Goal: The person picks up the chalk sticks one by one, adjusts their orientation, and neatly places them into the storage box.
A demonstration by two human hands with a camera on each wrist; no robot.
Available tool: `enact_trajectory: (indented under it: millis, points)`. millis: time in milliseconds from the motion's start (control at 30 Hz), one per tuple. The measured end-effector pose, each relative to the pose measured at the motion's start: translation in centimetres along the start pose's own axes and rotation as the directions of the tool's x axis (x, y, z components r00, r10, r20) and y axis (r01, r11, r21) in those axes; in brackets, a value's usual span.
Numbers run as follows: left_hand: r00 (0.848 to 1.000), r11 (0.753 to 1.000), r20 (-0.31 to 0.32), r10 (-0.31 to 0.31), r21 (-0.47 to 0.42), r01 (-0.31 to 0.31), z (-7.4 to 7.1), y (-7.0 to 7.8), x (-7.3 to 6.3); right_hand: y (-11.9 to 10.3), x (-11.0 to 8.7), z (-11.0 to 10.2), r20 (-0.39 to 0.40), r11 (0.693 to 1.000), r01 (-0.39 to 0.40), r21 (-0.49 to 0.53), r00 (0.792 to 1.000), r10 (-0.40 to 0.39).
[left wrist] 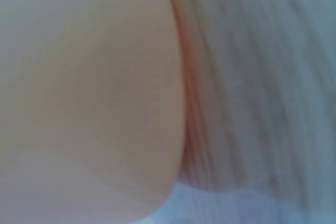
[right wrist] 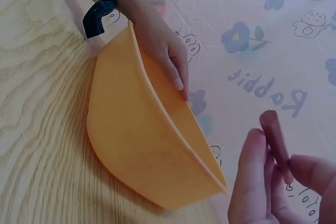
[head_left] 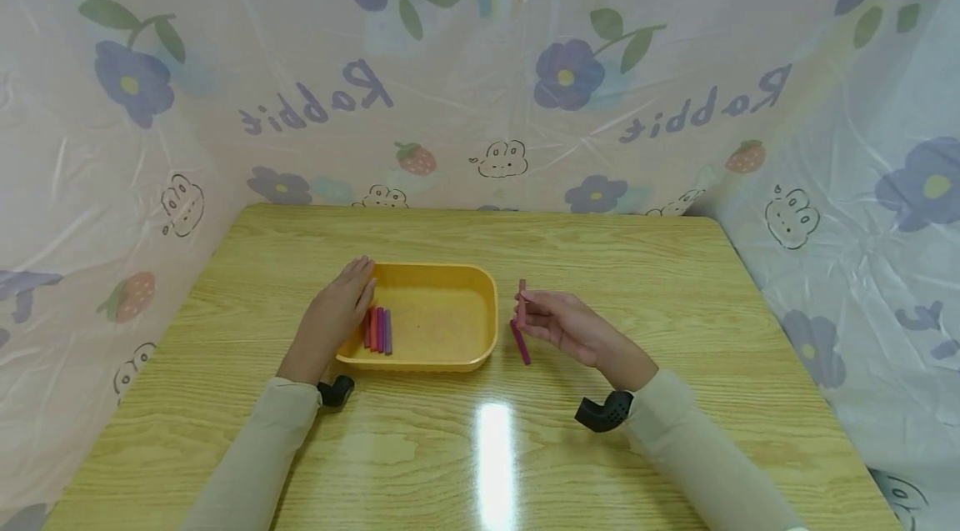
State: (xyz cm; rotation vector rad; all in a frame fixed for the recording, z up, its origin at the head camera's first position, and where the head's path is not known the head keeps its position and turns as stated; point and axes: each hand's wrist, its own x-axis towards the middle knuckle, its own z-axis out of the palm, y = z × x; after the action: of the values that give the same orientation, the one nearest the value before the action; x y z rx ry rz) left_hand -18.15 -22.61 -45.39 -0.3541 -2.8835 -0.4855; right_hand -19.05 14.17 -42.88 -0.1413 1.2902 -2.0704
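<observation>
My right hand (head_left: pixel 566 324) pinches a slim pinkish-red crayon-like stick (head_left: pixel 522 306) upright between thumb and fingers, just right of the yellow tray (head_left: pixel 435 366). Below it, a dark magenta stick (head_left: pixel 522 345) lies on the table. In the right wrist view, the held stick (right wrist: pixel 275 137) appears brownish red with a flat round end. My left hand (head_left: pixel 337 310) holds the tray's left rim, its thumb on the inner side. Several red, magenta and purple sticks (head_left: pixel 380 331) lie side by side in the tray, close to that hand, which partly covers them.
A wood-grain table (head_left: pixel 600 256) bears the tray. Patterned sheets (head_left: pixel 465 81) with flowers and rabbits stand around its back and sides. Each wrist carries a black device (head_left: pixel 603 412). The left wrist view is blurred, mostly skin and pale cloth.
</observation>
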Motion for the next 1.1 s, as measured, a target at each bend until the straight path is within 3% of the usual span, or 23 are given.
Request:
enact_trajectory:
  millis: [233,633,833,1100]
  points:
    - [1.0,1.0,-0.007,0.012,-0.008,-0.012,0.1,-0.1,0.0,0.1,0.4,1.0,-0.003,1.0,-0.006,0.019,1.0,0.006]
    - [1.0,1.0,-0.002,0.004,-0.002,-0.004,0.2,-0.2,0.1,0.2,1.5,2.9,0.08,1.0,0.007,-0.025,0.997,-0.005]
    - [1.0,1.0,0.0,0.002,-0.007,-0.002,0.2,-0.2,0.1,0.4,2.2,4.3,0.075,0.996,0.011,-0.092,0.997,-0.004]
    - [1.0,1.0,0.005,0.008,-0.012,-0.008,0.0,-0.2,0.0,0.9,3.4,6.0,0.072,0.995,-0.004,-0.098,0.997,0.011]
